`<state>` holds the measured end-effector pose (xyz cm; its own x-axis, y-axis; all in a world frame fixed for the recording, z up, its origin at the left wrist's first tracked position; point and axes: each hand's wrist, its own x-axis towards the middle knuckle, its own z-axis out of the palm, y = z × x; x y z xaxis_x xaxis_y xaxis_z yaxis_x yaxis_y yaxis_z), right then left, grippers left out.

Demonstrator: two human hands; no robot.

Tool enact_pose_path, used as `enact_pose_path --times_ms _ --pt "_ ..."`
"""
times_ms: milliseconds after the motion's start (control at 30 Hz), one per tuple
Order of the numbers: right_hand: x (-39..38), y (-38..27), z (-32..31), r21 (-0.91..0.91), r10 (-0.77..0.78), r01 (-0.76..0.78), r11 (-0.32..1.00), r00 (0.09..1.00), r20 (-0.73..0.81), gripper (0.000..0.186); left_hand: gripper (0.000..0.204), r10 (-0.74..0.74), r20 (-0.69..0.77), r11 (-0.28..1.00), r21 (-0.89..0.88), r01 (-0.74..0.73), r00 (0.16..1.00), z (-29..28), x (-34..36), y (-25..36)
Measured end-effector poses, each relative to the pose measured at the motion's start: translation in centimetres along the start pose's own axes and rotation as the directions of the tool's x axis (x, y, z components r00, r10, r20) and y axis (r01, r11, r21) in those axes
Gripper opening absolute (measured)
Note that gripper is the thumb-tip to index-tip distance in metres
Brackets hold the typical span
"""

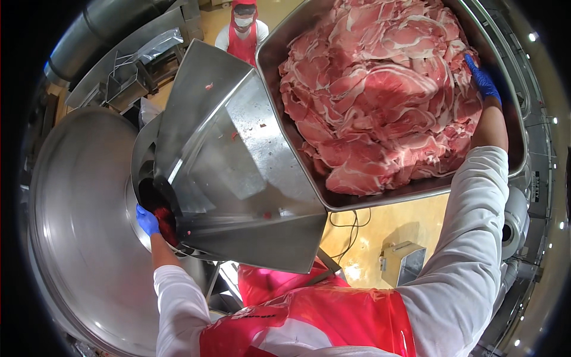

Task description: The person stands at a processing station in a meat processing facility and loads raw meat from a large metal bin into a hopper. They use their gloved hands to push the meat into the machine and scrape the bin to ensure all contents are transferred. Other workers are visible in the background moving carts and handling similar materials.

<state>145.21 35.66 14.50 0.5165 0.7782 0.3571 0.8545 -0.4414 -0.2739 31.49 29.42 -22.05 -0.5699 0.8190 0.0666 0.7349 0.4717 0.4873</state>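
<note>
A deep metal tub [392, 204] at the upper right is heaped with thin slices of raw pink meat [380, 101]. My right hand [483, 77], in a blue glove, reaches over the tub's right side and lies against the edge of the heap with fingers stretched out. At the left, my blue-gloved left hand [148, 220] is closed on the rim of the round drum's [77, 232] opening. Dark red matter [164, 220] shows inside that opening. Between my hands a wide metal chute [238, 154] slopes into the opening, with small meat scraps on it.
Across from me, beyond the chute, stands a person [242, 33] in a red apron and mask. Metal equipment [128, 83] fills the far left. Below the tub, a metal box [403, 263] and a dark cable [355, 235] lie on the yellowish floor.
</note>
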Motion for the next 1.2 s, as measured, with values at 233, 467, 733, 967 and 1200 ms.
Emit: enact_pose_path --times_ms 233,467,733,967,1200 --pt "0.5 -5.3 -4.7 -0.146 -0.230 0.228 0.963 0.973 0.007 0.107 0.061 0.062 -0.012 0.998 0.005 -0.062 0.998 -2.5 -2.7 6.9" --pt "-1.0 -12.4 -7.7 0.011 0.030 -0.038 0.999 0.915 0.402 0.102 0.060 0.084 -0.053 0.995 -0.043 -0.086 0.995 -5.6 -4.0 10.0" --pt "-4.9 -24.7 -9.5 0.161 -0.144 0.034 0.986 0.646 0.750 0.091 0.056 -0.034 -0.046 0.999 -0.025 0.033 0.998 -9.8 -4.3 11.7" --pt "-21.7 -37.3 -2.6 0.145 -0.207 0.191 0.971 0.362 0.909 0.051 0.056 -0.040 -0.069 0.999 -0.023 0.039 0.997 -11.3 -5.2 11.9" --pt "-40.6 -53.6 6.1 0.222 -0.240 0.233 0.947 0.050 0.970 0.061 0.054 0.018 -0.116 0.998 -0.061 -0.025 0.993 -10.8 -4.6 9.2"
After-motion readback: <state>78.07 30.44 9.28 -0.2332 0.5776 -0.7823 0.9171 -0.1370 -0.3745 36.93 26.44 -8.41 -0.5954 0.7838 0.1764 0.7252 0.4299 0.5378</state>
